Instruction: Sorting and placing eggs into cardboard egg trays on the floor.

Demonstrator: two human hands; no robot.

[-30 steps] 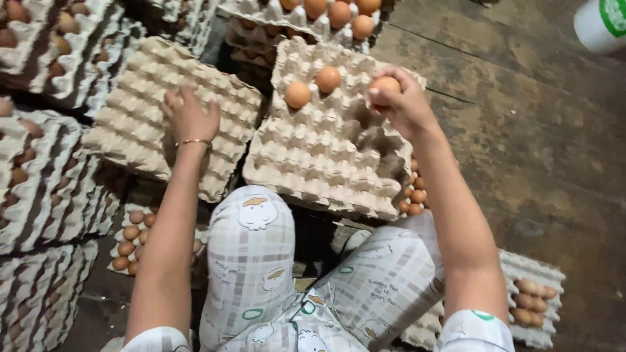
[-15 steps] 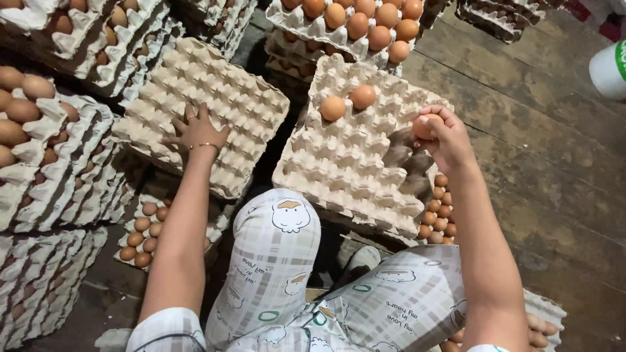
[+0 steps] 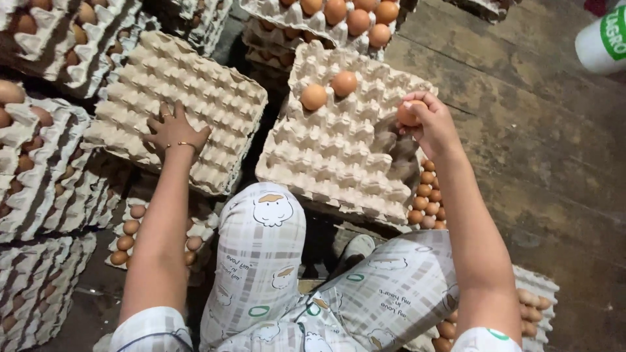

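Note:
My right hand [image 3: 432, 125] is shut on a brown egg [image 3: 408, 115], held over the right side of a pale cardboard egg tray [image 3: 332, 156]. Two brown eggs [image 3: 328, 90] sit in cups near that tray's far edge. My left hand [image 3: 175, 130], with a thin bracelet at the wrist, rests flat with fingers spread on a stack of bare egg trays [image 3: 195, 91] to the left. My knees in checked patterned trousers [image 3: 264, 248] fill the lower middle.
Stacks of trays filled with eggs stand at the left [image 3: 39, 169] and along the top [image 3: 339, 16]. More filled trays lie low beside my legs [image 3: 427, 195]. A worn wooden floor [image 3: 541, 143] spreads to the right, with a white container [image 3: 603, 42] at the top right corner.
My right hand has come back from the tray's far edge toward its right side, still with an egg in it. My left hand stays on the bare tray stack.

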